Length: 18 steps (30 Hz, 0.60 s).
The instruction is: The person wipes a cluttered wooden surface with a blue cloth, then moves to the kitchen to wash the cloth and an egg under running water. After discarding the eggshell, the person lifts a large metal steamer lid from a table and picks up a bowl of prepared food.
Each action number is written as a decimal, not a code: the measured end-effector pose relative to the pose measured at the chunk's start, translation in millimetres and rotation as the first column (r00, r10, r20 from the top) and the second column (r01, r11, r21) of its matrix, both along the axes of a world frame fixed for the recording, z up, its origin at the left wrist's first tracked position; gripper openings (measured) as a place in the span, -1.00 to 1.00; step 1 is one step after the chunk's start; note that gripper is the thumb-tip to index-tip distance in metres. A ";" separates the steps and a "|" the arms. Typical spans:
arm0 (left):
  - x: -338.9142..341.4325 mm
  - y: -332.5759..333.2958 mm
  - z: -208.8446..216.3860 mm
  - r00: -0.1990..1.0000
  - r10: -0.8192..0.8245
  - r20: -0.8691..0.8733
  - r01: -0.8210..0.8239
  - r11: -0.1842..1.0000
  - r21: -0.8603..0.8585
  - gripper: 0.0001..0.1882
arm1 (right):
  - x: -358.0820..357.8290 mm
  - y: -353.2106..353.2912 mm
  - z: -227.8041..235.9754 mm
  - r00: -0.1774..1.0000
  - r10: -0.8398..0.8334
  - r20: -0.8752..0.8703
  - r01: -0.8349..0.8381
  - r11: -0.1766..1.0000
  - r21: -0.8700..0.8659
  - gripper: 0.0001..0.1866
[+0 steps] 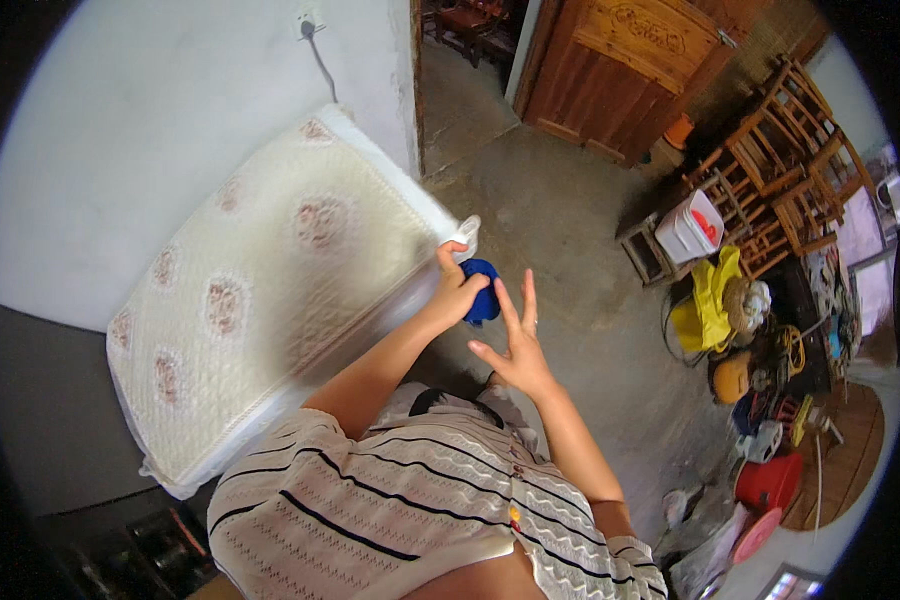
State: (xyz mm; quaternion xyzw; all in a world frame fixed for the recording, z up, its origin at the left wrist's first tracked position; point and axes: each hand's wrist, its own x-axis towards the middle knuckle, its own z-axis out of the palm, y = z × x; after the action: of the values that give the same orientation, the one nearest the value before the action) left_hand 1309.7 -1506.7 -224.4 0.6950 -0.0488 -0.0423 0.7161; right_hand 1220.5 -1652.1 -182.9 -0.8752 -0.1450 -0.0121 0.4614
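My left hand [455,294] is closed around a rounded dark-blue thing [482,300], whose kind I cannot make out. One finger of that hand reaches up beside a bunched white, plastic-looking piece [467,236] at the corner of the mattress. My right hand [519,352] is open, its fingers spread, just right of the blue thing; a ring shows on one finger. To the left leans a cream quilted mattress [270,290] with brownish flower patterns, its side covered in clear or whitish plastic.
A white wall [170,110] with a plugged-in cord [320,65] rises behind the mattress. Beyond the doorway stands a carved wooden door [610,80]. At right are stacked wooden chairs [770,160], a white bucket [688,230], a yellow bag [705,305] and a red bucket [770,482].
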 end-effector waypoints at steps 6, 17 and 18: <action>85.2 -50.9 17.9 0.953 -0.089 -0.291 0.009 0.964 -0.264 -0.51 | 141.4 -58.3 12.3 0.987 0.154 -0.054 -0.141 0.973 0.183 -0.30; 345.0 45.8 -1.0 0.455 0.650 0.609 -0.887 0.273 0.372 -0.48 | 452.9 -79.7 0.3 0.779 0.597 0.190 -0.593 0.801 -0.084 -0.47; 377.4 58.8 2.7 0.413 0.641 0.647 -0.903 0.198 0.380 -0.43 | 477.0 -83.4 12.0 0.792 0.608 0.058 -0.605 0.794 -0.056 -0.35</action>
State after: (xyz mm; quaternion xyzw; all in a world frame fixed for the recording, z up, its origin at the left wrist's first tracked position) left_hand 1687.1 -1447.9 -221.7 0.8227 0.2089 0.4391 0.2943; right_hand 1697.5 -1735.5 -171.0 -0.7893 -0.4349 0.1068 0.4201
